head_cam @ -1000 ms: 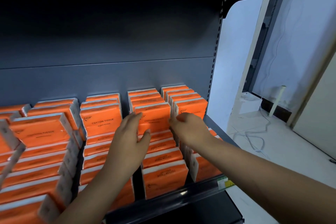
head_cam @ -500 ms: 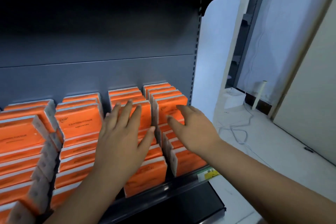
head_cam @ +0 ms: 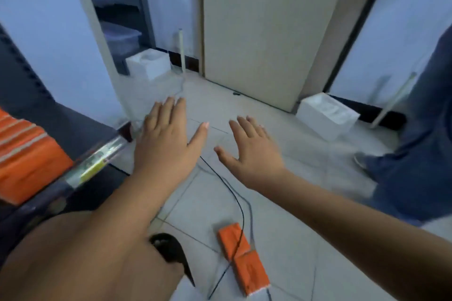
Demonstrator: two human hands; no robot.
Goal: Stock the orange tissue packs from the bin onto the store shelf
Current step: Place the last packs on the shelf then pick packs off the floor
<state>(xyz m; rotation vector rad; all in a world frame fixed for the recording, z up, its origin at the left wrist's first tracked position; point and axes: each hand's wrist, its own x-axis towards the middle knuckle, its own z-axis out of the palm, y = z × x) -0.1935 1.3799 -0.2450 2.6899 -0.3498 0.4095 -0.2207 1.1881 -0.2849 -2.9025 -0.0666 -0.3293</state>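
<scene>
tiled floor (head_cam: 281, 239) under both spread hands, shelf edge (head_cam: 97, 161) left.

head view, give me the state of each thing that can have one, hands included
left hand: open, fingers spread, holding nothing
right hand: open, fingers spread, holding nothing
floor packs: two, lying flat on the tiles, end to end, a black cable across them
shelf packs: stacked in rows on the shelf, blurred
door: shut

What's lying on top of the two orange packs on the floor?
A thin black cable runs across the two orange packs on the tiled floor. Nothing else is on them; what lies underneath them is covered.
</scene>
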